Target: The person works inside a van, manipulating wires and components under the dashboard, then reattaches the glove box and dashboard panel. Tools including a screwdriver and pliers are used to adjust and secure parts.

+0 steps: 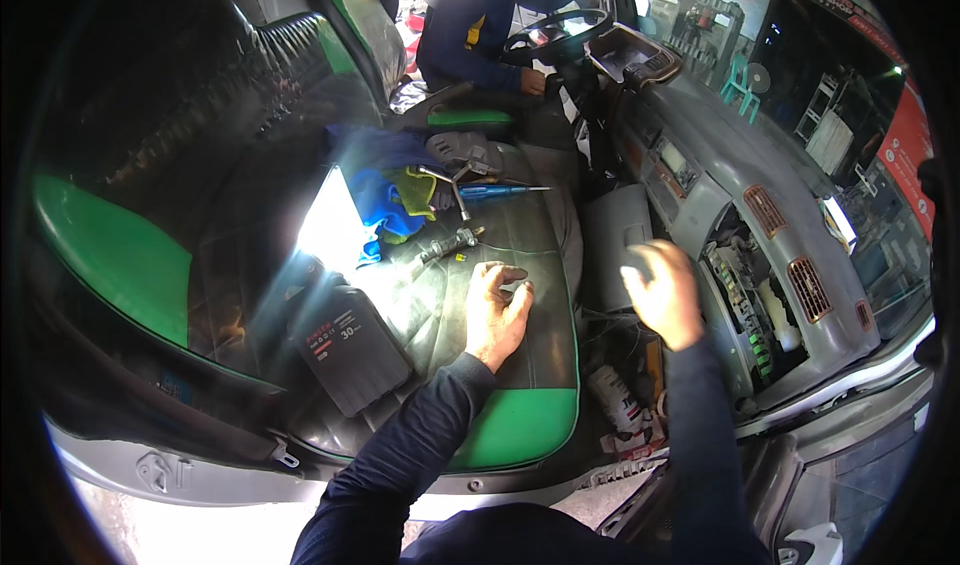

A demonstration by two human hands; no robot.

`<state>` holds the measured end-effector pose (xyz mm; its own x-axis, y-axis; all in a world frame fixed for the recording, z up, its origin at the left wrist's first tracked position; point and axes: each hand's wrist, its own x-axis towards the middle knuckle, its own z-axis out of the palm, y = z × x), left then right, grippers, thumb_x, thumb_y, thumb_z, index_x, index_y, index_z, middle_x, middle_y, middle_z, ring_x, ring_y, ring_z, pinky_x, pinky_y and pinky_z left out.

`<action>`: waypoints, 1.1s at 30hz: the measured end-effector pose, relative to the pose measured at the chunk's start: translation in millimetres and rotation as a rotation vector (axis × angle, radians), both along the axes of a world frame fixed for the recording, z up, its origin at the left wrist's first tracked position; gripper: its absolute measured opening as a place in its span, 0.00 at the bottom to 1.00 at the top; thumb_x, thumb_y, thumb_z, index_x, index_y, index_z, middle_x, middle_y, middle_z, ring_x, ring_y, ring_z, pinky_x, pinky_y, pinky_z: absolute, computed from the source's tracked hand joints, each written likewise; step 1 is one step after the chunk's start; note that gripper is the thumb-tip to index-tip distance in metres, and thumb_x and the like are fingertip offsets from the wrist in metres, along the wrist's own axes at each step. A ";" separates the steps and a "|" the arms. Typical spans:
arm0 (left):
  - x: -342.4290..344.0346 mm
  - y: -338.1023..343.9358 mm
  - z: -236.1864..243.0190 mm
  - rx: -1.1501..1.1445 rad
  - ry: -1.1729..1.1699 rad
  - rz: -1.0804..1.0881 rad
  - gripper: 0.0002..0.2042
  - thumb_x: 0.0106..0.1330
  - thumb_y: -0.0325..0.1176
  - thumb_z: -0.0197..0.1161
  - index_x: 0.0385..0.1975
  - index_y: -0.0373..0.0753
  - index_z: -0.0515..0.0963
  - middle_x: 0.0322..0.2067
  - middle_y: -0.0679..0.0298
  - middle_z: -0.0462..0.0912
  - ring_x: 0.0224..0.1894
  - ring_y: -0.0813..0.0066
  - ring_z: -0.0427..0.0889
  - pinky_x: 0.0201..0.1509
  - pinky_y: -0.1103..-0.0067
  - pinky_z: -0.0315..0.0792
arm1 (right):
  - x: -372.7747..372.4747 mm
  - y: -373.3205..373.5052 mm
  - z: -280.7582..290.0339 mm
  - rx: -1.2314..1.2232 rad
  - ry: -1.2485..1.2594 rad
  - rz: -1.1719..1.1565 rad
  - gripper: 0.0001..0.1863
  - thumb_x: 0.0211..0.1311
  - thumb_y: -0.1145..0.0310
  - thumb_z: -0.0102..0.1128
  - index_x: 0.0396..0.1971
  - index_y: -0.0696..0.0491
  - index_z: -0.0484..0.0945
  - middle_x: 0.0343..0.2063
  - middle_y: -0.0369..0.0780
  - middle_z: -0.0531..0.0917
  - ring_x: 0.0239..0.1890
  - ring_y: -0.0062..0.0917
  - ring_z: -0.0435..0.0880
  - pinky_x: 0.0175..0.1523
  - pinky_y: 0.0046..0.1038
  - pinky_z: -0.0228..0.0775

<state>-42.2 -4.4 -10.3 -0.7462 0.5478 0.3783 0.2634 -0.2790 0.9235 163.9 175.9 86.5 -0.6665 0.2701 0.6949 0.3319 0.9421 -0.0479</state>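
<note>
On the front seat [535, 345], my left hand [500, 310] has its fingers curled together; whether they hold anything is hidden. My right hand [660, 295], slightly blurred, has loosely bent fingers apart before the grey glove box [615, 230]. Left of my left hand lie a dark rectangular case [350, 355] and a glaring light [330, 220]. Beyond it are a metal tool [450, 245], a small yellow piece [460, 258], blue cloth [390, 205], yellow-green cloth [415, 193], a three-armed wrench [457, 190] and a blue screwdriver [490, 191].
A co-worker [465, 40] in dark clothes sits at the steering wheel [555, 30]. The dashboard [720, 165] has an opening exposing wiring and parts [755, 320] to my right. Cans and boxes [615, 400] lie in the footwell. The door sill [200, 470] runs along the bottom.
</note>
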 end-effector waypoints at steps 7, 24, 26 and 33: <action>-11.4 -3.8 -1.4 -0.089 0.207 0.040 0.09 0.65 0.29 0.71 0.42 0.34 0.84 0.47 0.57 0.77 0.45 0.64 0.83 0.46 0.73 0.80 | -207.1 57.8 -14.8 -0.135 -0.410 0.089 0.28 0.65 0.59 0.71 0.61 0.55 0.81 0.60 0.45 0.84 0.66 0.45 0.79 0.69 0.48 0.73; -14.1 -4.5 -3.0 -0.139 0.165 0.017 0.09 0.67 0.30 0.72 0.43 0.34 0.84 0.44 0.58 0.79 0.42 0.67 0.83 0.44 0.73 0.78 | -311.2 68.7 -10.8 -0.303 -0.838 -0.132 0.36 0.63 0.75 0.58 0.72 0.66 0.63 0.62 0.63 0.82 0.67 0.52 0.82 0.71 0.45 0.75; -13.9 -4.9 -1.8 -0.122 0.147 0.007 0.10 0.66 0.31 0.72 0.43 0.34 0.85 0.44 0.56 0.79 0.44 0.63 0.83 0.47 0.70 0.78 | -302.0 56.8 -0.9 -0.309 -0.861 -0.130 0.36 0.63 0.75 0.58 0.72 0.67 0.63 0.61 0.64 0.83 0.66 0.52 0.83 0.70 0.46 0.76; -13.7 -3.7 0.4 -0.133 0.099 -0.027 0.10 0.66 0.31 0.71 0.42 0.33 0.85 0.44 0.56 0.79 0.46 0.62 0.84 0.48 0.71 0.79 | -279.1 39.5 30.5 -0.146 -0.839 -0.037 0.32 0.63 0.72 0.60 0.69 0.63 0.70 0.52 0.59 0.88 0.59 0.53 0.88 0.63 0.48 0.80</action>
<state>-55.9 -8.2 -9.9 -0.6934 0.6173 0.3716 0.3487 -0.1639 0.9228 -115.2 215.4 117.0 -0.9340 0.3506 -0.0686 0.3425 0.9334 0.1072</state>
